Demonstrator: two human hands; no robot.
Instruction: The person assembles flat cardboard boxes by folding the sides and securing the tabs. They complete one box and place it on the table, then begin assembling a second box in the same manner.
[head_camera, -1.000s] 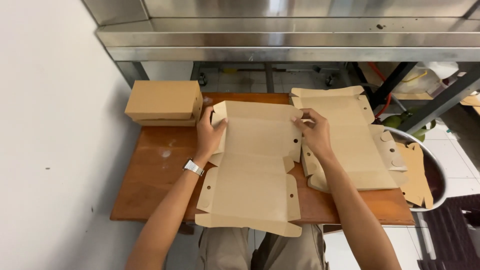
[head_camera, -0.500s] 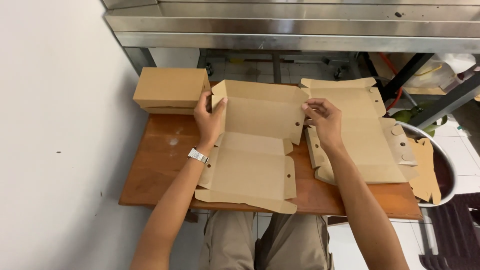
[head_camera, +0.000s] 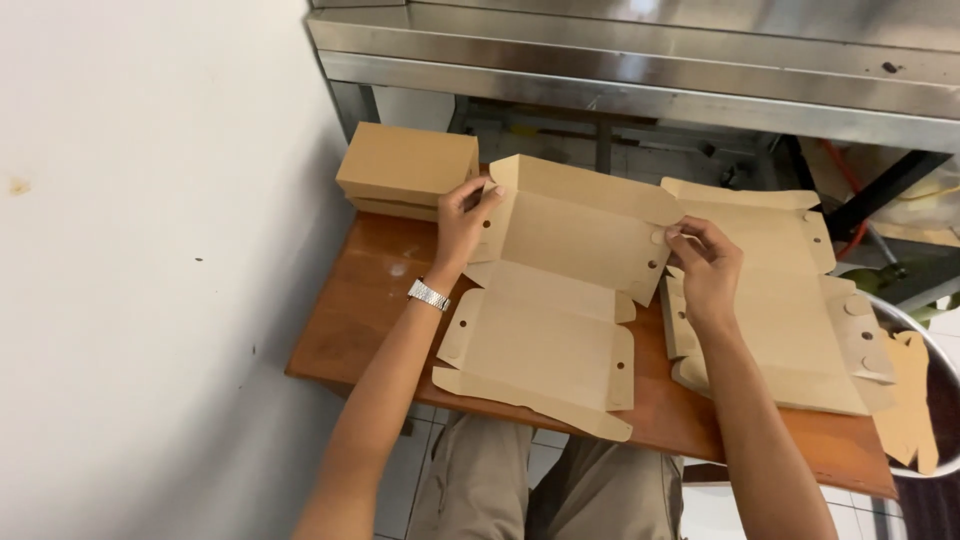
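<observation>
A flat brown cardboard box blank (head_camera: 545, 335) lies on the small wooden table (head_camera: 345, 330), its far panel (head_camera: 580, 235) folded up towards me. My left hand (head_camera: 462, 218), with a metal watch on the wrist, pinches the raised panel's left edge. My right hand (head_camera: 705, 262) pinches its right edge by the side flap. The near half of the blank lies flat and hangs slightly over the table's front edge.
A finished closed brown box (head_camera: 408, 165) stands at the table's far left corner. A pile of unfolded blanks (head_camera: 790, 300) lies to the right. A round metal basin (head_camera: 925, 400) holds more cardboard at far right. A steel counter (head_camera: 640, 70) runs behind; a white wall is on the left.
The far half of the blank has gone from lying flat to being folded up. Both hands stayed on its side edges as it rose.
</observation>
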